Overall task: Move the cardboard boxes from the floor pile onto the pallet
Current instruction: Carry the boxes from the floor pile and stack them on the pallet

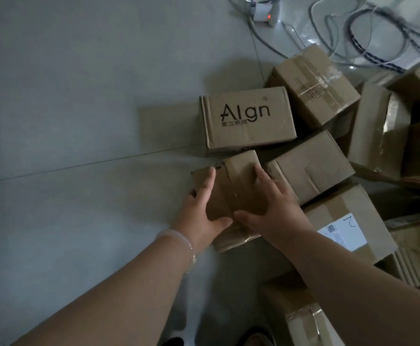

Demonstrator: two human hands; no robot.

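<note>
Pick-up step is judged to be in hand: the small box (234, 188) is gripped at the edge of the floor pile, and whether it is already lifted cannot be told. It is found just on the near side of the printed box (247, 118), almost touching it.

The left hand (201, 211) is laid along the small box's left side, fingers stretched forward, thumb hooked round the near edge. The right hand (276, 203) is spread over the right of the top, thumb tucked at the same near edge. The small box is thus clamped by both hands. Both arms are reached forward and down.

No pallet is seen. Next, a straight lift clear of the printed box is called for, then a carry to wherever the pallet is.
</note>
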